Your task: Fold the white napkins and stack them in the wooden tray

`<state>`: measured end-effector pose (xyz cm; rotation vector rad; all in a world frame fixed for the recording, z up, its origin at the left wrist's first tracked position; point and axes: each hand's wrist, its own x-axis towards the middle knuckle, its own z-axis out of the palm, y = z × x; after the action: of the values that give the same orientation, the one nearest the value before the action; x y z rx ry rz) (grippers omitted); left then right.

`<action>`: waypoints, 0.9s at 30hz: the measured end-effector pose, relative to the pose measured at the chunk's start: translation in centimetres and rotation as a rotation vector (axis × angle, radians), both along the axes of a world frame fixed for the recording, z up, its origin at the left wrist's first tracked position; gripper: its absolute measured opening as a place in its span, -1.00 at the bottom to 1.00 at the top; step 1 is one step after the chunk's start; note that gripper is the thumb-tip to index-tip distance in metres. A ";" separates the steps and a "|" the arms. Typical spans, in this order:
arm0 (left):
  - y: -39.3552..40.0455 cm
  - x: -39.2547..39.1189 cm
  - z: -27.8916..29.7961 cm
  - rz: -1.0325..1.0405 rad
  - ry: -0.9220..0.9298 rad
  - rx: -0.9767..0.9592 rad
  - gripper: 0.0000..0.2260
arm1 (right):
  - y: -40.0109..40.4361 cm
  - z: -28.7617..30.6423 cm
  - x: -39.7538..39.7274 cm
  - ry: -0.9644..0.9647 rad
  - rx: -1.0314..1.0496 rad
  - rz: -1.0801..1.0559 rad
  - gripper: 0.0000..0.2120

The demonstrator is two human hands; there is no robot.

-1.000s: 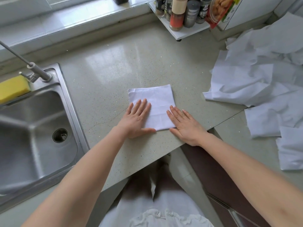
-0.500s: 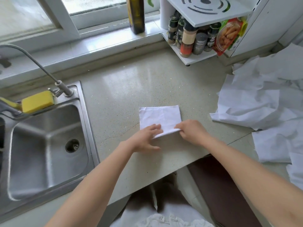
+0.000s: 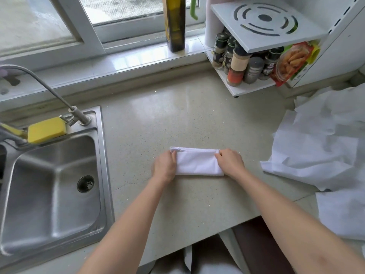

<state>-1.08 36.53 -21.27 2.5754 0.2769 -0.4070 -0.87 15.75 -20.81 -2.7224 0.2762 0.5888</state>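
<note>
A white napkin [image 3: 197,164] lies on the beige counter, folded into a narrow horizontal strip. My left hand [image 3: 165,167] pinches its left end with curled fingers. Over at the strip's other end, my right hand [image 3: 230,162] pinches the cloth the same way. A heap of unfolded white napkins [image 3: 320,147] covers the counter on the right. No wooden tray is in view.
A steel sink [image 3: 49,184] with a tap [image 3: 77,115] and a yellow sponge [image 3: 46,129] takes up the left. A white spice rack [image 3: 256,56] with several jars stands at the back right. A dark bottle [image 3: 174,24] stands on the window sill.
Both hands went from lying flat on the napkin to pinching its near edge, then carried it over to the far edge. The square has become a narrow strip. The camera tilted up.
</note>
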 end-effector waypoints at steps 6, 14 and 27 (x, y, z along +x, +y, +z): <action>-0.6 1.1 -0.5 -0.062 0.029 0.190 -0.66 | 0.6 -1.2 0.2 -0.020 -0.002 -0.118 -0.62; -1.0 1.9 0.0 -0.025 0.086 0.246 -0.65 | 0.5 -1.3 0.1 -0.069 0.035 -0.233 -0.67; -1.0 2.1 -0.3 -0.011 0.084 0.240 -0.66 | 2.3 -0.8 -1.8 -0.543 -0.171 -0.020 -0.71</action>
<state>1.05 35.57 -21.56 2.7989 0.3615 -0.5144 -2.69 18.04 -21.56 -2.9051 0.2188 -0.1981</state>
